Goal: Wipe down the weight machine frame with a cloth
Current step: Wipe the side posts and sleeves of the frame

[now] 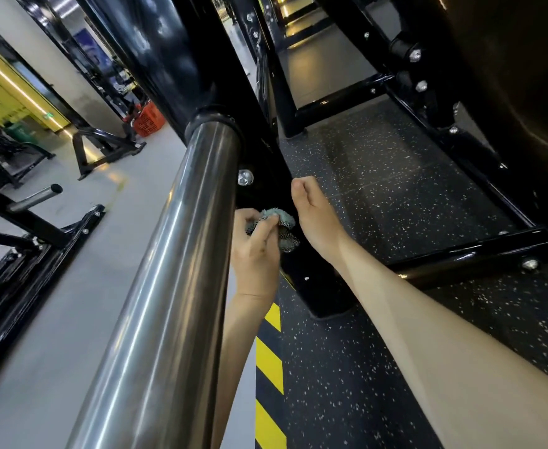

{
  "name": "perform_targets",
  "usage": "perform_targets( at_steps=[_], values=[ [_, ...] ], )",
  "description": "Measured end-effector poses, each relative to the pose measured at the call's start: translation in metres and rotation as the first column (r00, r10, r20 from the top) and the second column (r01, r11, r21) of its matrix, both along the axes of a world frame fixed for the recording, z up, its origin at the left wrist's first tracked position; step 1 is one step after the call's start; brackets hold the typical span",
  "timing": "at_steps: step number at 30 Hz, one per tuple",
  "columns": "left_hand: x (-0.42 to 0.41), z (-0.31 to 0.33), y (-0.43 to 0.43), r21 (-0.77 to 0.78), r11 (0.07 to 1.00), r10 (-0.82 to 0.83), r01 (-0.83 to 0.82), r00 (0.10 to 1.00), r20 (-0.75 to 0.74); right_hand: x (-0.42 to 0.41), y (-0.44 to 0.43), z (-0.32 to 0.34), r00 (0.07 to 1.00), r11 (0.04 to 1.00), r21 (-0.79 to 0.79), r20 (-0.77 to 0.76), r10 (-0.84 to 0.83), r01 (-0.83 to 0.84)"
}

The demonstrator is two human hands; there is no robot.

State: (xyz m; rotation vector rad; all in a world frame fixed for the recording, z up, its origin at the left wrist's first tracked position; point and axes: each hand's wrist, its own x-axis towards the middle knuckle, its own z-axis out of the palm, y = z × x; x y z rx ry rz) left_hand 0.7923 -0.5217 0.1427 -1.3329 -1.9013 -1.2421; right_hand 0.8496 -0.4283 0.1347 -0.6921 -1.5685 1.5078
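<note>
one cloth [286, 235], bunched small, sits low on the black frame [316, 281], right at the post face, below a bolt [245, 177] and just beside the steel bar [175, 254]. the left hand [257, 251] pinches it between thumb and curled fingers in a tight wad, likely so pressure lands on one patch and no loose end drags. the right hand [314, 215] hovers just beside the cloth at the post's edge, its fingers curled into a loose fist with nothing seen in them. whether its knuckles touch the frame i cannot tell. it seems placed there to steady the reach or to take the cloth over. both arms reach down past the bar because the spot lies near the floor [395, 196], where the post foot meets the speckled mat next to a yellow-and-black stripe [267, 367]. the wipe looks to be on the lower post.
</note>
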Motion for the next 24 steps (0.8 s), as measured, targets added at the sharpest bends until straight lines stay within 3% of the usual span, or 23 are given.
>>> perform_targets(
  at_steps=[3, 5, 7, 10, 13, 15, 20, 22, 24],
  values=[
    [0.011, 0.014, 0.001, 0.130, 0.991, -0.046, 0.035, 0.996, 0.076, 0.003, 0.003, 0.003, 0.998, 0.994, -0.095, 0.001, 0.056, -0.055],
    [0.012, 0.024, 0.009, 0.271, 0.962, 0.004, -0.018, 0.999, 0.052, 0.009, 0.007, 0.007, 0.983, 0.926, -0.351, -0.158, 0.092, -0.143],
    [0.000, 0.010, 0.017, 0.278, 0.959, 0.070, -0.056, 0.997, -0.039, 0.019, 0.017, 0.006, 0.960, 0.814, -0.548, -0.278, 0.039, -0.192],
    [-0.012, -0.042, 0.016, -0.067, 0.998, -0.028, 0.008, 0.952, -0.303, 0.033, 0.030, -0.013, 0.988, 0.779, -0.618, -0.153, 0.012, -0.105],
    [-0.011, -0.084, 0.009, -0.485, 0.871, -0.280, -0.077, 0.732, -0.621, 0.044, 0.031, -0.036, 1.000, 0.766, -0.643, 0.000, 0.002, -0.002],
    [-0.011, -0.086, 0.009, -0.529, 0.840, -0.321, -0.119, 0.677, -0.663, 0.050, 0.029, -0.046, 0.999, 0.765, -0.643, 0.051, 0.020, 0.017],
    [-0.011, -0.051, 0.014, -0.355, 0.934, -0.216, -0.039, 0.729, -0.649, 0.049, 0.031, -0.057, 0.989, 0.816, -0.577, 0.125, 0.085, 0.003],
    [-0.019, -0.068, 0.014, -0.465, 0.880, -0.320, -0.093, 0.607, -0.728, 0.046, 0.029, -0.059, 0.983, 0.833, -0.553, 0.152, 0.099, 0.002],
    [-0.031, -0.098, 0.008, -0.648, 0.743, -0.543, -0.171, 0.413, -0.731, 0.044, 0.023, -0.061, 0.977, 0.838, -0.545, 0.173, 0.124, -0.009]
  ],
)
